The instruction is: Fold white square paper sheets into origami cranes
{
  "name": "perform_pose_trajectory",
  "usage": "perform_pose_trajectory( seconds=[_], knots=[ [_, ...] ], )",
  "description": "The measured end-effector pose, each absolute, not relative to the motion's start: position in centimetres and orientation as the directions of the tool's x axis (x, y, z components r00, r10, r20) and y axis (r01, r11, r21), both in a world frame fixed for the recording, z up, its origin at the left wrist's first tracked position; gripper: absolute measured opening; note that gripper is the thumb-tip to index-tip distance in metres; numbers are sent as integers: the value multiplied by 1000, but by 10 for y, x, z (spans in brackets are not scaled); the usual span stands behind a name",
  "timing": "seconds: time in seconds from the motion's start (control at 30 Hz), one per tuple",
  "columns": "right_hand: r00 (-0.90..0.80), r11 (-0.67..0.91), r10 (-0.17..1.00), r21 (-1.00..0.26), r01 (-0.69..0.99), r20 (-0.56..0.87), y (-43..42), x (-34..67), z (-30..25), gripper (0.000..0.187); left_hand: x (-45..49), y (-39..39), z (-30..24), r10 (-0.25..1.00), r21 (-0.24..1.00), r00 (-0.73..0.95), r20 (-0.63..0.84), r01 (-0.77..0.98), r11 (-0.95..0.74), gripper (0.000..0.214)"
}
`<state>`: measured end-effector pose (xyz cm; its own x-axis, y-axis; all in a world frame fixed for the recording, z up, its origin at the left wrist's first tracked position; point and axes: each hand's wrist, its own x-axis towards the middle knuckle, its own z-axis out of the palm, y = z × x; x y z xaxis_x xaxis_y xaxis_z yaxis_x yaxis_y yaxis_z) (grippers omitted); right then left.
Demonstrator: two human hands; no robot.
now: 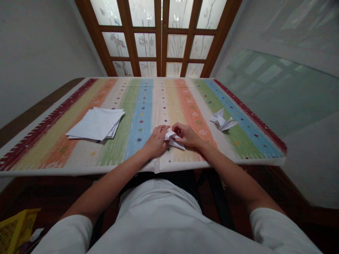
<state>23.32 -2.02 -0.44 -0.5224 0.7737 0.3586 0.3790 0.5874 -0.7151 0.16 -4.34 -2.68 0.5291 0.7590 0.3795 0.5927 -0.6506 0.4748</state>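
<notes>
Our left grip (156, 141): narrow, pinching folded white paper (173, 140)
Our right grip (186, 135): narrow, on the same paper
Left: paper stack (95, 123)
Right: folded paper piece (221, 120)

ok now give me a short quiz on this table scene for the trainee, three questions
1. Multiple choice: which hand is nearer the stack of loose white paper sheets: a) the left hand, b) the right hand?
2. True or false: the folded white paper figure lies on the multicoloured striped cloth, to the right of both hands.
3. Short answer: what are both hands holding between them?

Key: 1 a; 2 true; 3 a small folded white paper piece.
</notes>
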Motion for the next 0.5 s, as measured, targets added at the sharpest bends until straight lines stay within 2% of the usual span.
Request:
perform_pose_trajectory(
  seconds=[0.13,0.5],
  knots=[
    [-558,593,745,-746,303,366,-22,239,0,30,0,-43,-27,756,483,535,377,583,-653,61],
    [-443,470,840,-828,306,313,-17,236,-10,16,1,-49,-21,757,496,558,340,577,-648,60]
  ],
)
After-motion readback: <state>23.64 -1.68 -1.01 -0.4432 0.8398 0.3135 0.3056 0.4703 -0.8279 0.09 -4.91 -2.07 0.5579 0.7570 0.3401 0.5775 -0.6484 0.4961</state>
